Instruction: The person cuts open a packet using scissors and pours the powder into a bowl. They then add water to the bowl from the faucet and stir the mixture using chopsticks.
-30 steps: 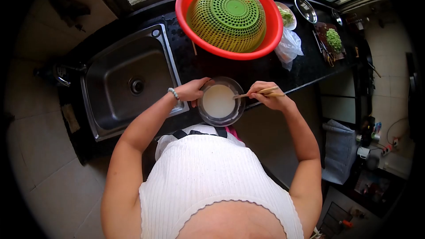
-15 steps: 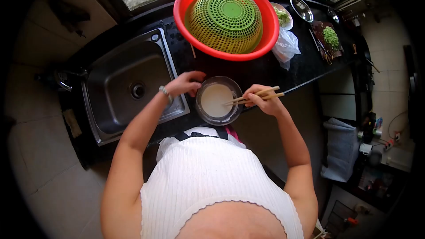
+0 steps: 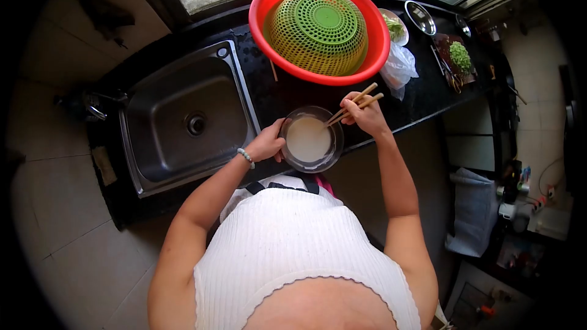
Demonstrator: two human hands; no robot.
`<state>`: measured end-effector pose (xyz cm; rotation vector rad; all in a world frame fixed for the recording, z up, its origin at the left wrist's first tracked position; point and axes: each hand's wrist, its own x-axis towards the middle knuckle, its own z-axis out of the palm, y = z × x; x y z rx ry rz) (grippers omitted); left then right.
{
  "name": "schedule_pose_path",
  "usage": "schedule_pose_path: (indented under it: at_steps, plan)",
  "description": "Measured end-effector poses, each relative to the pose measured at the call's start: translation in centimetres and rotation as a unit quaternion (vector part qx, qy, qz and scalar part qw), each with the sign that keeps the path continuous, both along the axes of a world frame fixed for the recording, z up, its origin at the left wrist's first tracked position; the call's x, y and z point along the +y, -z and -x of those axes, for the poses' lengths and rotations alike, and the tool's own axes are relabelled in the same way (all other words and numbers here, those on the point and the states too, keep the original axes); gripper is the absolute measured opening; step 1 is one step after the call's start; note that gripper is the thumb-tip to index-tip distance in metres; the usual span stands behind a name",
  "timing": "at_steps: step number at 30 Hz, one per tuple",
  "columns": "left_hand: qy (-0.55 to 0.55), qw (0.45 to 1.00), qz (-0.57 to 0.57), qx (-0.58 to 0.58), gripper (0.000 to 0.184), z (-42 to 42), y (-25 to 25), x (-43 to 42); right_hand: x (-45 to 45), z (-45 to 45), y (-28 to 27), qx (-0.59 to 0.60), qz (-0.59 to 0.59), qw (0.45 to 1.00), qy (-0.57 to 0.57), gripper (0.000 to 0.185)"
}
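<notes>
A clear bowl (image 3: 335, 157) of creamy white batter (image 3: 307, 139) stands on the dark counter by its front edge. My left hand (image 3: 267, 141) grips the bowl's left side, fingers at the rim and outer wall. In my right hand (image 3: 365, 115) is a pair of wooden chopsticks (image 3: 359, 104), closed between the fingers. Their tips reach down to the batter at the bowl's right inner side. A bracelet circles my left wrist.
Left of the bowl is a steel sink (image 3: 183, 119). Behind it sits a red basin (image 3: 260, 24) with an upturned green colander (image 3: 321, 30). To the right are a plastic bag (image 3: 399, 68), a plate of greens (image 3: 400, 33) and a board with chopped greens (image 3: 459, 57).
My left hand has come down from above the bowl's left rim and taken hold of its side. My right hand has risen, tilting the chopsticks more steeply.
</notes>
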<state>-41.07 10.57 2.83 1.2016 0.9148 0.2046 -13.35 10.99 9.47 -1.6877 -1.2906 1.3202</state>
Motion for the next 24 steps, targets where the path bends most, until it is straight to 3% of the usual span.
schedule_pose_path:
  at_steps: [7, 10, 11, 14, 15, 18, 22, 24]
  plan:
    - [0.091, 0.994, -0.03, 0.045, 0.06, -0.5, -1.3, 2.8, 2.0, 3.1, -1.4, -0.068, -0.061, 0.995, 0.045, 0.017]
    - [0.128, 0.989, -0.054, 0.059, 0.058, -1.0, -1.4, 4.2, 3.2, 4.4, -1.3, -0.086, -0.067, 0.994, 0.028, 0.016]
    - [0.138, 0.987, -0.063, 0.044, 0.058, -1.2, -0.6, 4.6, 3.5, 4.5, 0.1, -0.1, -0.117, 0.988, 0.008, 0.014]
    - [0.19, 0.974, -0.102, 0.074, 0.056, -1.8, -1.1, 6.0, 2.6, 6.2, 0.4, -0.018, -0.14, 0.988, -0.055, 0.012]
    - [0.158, 0.981, -0.097, 0.061, 0.054, -1.7, -0.8, 6.0, 1.7, 6.5, -1.0, -0.055, -0.144, 0.984, -0.094, 0.012]
    - [0.055, 0.997, -0.056, 0.026, 0.053, -0.7, 0.8, 4.0, -1.9, 4.7, 0.0, 0.07, -0.067, 0.992, -0.083, 0.013]
    - [-0.041, 0.998, 0.048, -0.028, 0.062, 0.0, 0.5, -1.6, -6.2, 2.6, 0.9, 0.052, 0.003, 0.991, 0.125, 0.013]
    - [-0.159, 0.982, 0.05, -0.09, 0.065, -1.4, 0.6, -3.5, -6.4, 3.6, 2.4, 0.074, -0.126, 0.972, 0.184, 0.012]
